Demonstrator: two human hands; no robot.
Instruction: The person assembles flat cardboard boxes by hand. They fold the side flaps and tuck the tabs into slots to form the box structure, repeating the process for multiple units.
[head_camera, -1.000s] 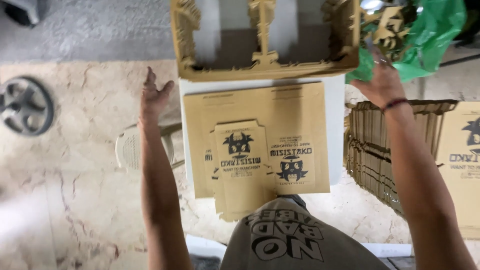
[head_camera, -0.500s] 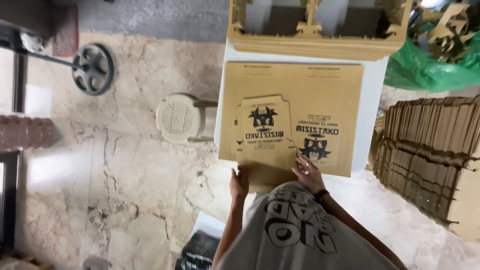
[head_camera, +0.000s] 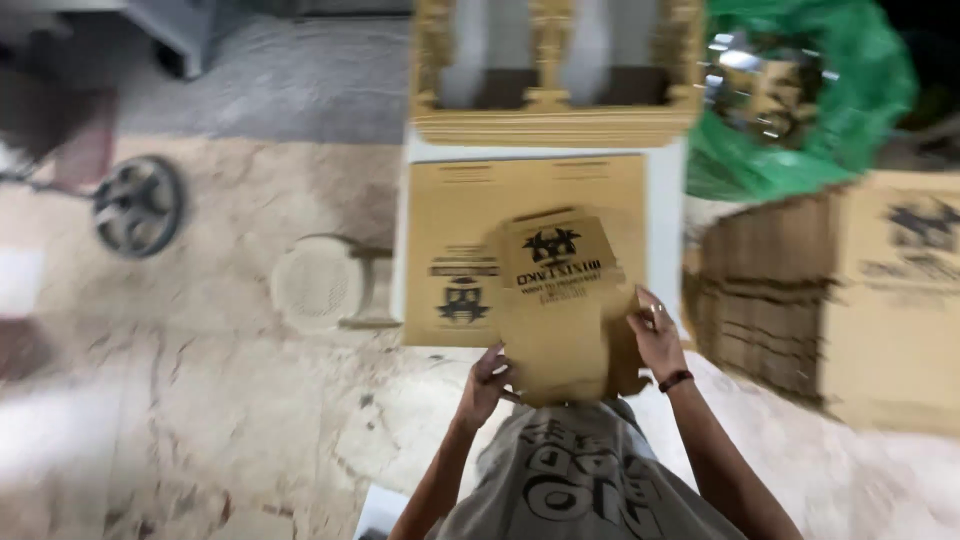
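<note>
Wheel: dark caster wheel (head_camera: 138, 205) sits far left on the marble floor (head_camera: 200, 440), well apart from the action.
Stool: pale round plastic stool (head_camera: 318, 283) stands just beside the table's left edge.
Left hand: left hand (head_camera: 487, 383) clamps the near left edge of the cardboard blank, fingers curled over the board, thumb beneath as far as the blur lets me see.
Cardboard blank: brown die-cut cardboard blank (head_camera: 560, 300) with black print, lifted at the near edge of the white table (head_camera: 662, 190), between both hands, over the flat sheets.
Handling: looks light and fairly stiff, thin board that likely bends along its creases; dry, not slippery; corners and flaps could crumple. Gripping both side edges, as now, seems the safe hold.
Right hand: right hand (head_camera: 655, 335), dark band at the wrist, pinches the near right edge, fingers wrapped round it.
Flat sheets: printed cardboard sheets (head_camera: 470, 250) lie on the table under the blank, so edges may catch.
Far stack: punched cardboard frames (head_camera: 552, 110) pile up at the table's far end.
Right side: green plastic bag (head_camera: 800, 150) far right; tall stacks of flat cartons (head_camera: 800, 300) crowd the right elbow.
</note>
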